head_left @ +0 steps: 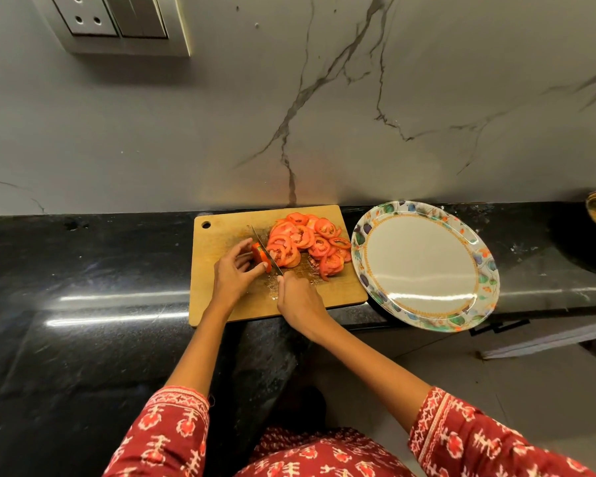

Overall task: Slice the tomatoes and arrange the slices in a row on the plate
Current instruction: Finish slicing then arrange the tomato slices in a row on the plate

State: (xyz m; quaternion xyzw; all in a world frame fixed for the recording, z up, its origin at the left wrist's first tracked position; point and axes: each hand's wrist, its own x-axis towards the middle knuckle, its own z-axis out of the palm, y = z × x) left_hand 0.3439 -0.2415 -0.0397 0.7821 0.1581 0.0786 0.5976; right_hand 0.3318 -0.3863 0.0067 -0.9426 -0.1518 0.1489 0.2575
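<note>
Tomato stub (259,256), nearly the last bit, sits mid-board (221,297), pinched by left hand (233,278) fingertips while right hand (298,299) grips the knife (265,247). Slices (307,244) piled at the board's right edge; plate (424,266) beside it has none yet, so arranging's all left.

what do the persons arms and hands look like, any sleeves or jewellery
Both arms wear loose sleeves, left sleeve and right sleeve, in red cloth with a white and orange-red woven-style motif and patterned bands at the cuffs. Forearms are bare. The left hand and right hand are bare; no rings, bangles or watch show.
</note>
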